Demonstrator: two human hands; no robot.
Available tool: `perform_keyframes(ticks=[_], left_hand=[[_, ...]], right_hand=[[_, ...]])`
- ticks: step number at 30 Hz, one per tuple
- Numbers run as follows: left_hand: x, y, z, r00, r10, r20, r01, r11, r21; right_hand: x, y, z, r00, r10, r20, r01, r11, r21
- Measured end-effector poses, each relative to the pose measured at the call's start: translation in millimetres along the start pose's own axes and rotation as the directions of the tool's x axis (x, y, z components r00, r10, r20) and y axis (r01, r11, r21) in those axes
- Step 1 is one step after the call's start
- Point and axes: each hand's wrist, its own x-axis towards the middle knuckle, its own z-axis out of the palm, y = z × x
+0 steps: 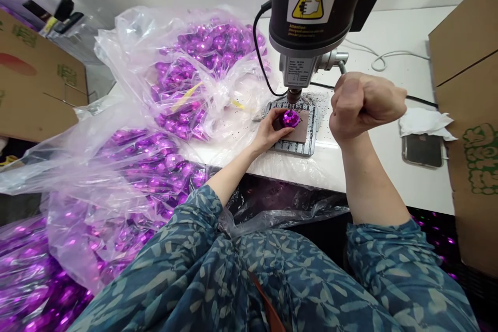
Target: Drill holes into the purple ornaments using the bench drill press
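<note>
My left hand (269, 129) is closed on a shiny purple faceted bead (290, 118), pressing it on a brown pad (303, 129) that lies on the metal base plate (295, 148) of a small bench drill (311, 10). The drill's chuck (293, 96) stands right above the bead. My right hand (361, 106) is a fist wrapped round the drill's feed lever (341, 66), to the right of the drill head.
Clear plastic bags full of purple beads (194, 78) lie left of the drill and over my lap (128, 176). A phone (423, 150) and a crumpled tissue (424, 122) lie on the white table at right. Cardboard boxes stand at the far right (472, 114) and left (35, 83).
</note>
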Motion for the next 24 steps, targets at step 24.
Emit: perform_keyframes(ticks=[24], left_hand=[[-79,122,-28.3,0.827,-0.131,0.547,0.005,0.974,0.226]], right_hand=[[124,-21,53,0.913,0.408,-0.007,-0.399,0.895,0.2]])
